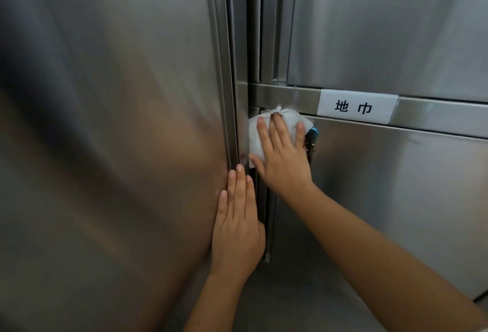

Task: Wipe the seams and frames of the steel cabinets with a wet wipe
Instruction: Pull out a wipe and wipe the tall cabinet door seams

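A white wet wipe (255,136) lies flat against the top left corner of the lower right steel door (396,186), just under the horizontal frame bar (285,96). My right hand (282,157) presses it there with straight, spread fingers. My left hand (237,223) rests flat with straight fingers on the edge of the big left steel door (105,133), beside the vertical seam (239,67) between the cabinets. Part of the wipe is hidden under my right hand.
A white label (356,106) with black characters is stuck on the frame bar to the right of the wipe. A blue key fob (313,132) with keys hangs from the lock just right of my right hand. An upper right door (396,23) sits above the bar.
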Available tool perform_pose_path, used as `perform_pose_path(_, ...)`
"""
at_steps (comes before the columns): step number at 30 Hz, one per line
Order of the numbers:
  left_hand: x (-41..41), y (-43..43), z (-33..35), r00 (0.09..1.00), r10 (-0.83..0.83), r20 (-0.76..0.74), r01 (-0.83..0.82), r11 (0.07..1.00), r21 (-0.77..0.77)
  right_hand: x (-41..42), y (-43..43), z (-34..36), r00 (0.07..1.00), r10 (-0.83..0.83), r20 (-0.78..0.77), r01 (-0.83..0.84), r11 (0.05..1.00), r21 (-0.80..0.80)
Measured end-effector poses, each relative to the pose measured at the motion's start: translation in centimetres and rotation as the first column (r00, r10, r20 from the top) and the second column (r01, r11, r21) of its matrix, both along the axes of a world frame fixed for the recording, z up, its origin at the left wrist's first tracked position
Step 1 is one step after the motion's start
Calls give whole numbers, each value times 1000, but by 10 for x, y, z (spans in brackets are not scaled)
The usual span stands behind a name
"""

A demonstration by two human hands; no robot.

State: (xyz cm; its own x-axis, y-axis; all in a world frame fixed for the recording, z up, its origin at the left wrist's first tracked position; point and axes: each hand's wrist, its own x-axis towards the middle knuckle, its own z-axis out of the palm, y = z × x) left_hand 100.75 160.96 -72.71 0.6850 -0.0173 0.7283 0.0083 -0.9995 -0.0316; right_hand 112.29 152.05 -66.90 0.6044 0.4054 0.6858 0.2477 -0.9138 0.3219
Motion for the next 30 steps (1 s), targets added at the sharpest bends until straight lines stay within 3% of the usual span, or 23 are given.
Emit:
perform_pose_path(7,17,-11,-30,996,74,47,-74,997,-8,12,-2,-7,993,38,114,-36,999,-26)
perform_pose_path(14,28,-16,-43,967,186,172,-194,980,35,12,-10,-37,992,-16,125,33,991,-131)
perform_pose_path(18,34,-18,-47,947,235,217,-246,969,23,14,-11,-57,989,45,142,-29,993,-113)
perform_pose_path(26,45,-26,-62,932,269,243,-258,963,-80,11,-17,-79,995,51,86,-34,982,-184)
perform_pose_path(30,42,-26,-59,948,195,253,-173,979,-107,3,-11,-72,996,55,64,-50,996,-75)
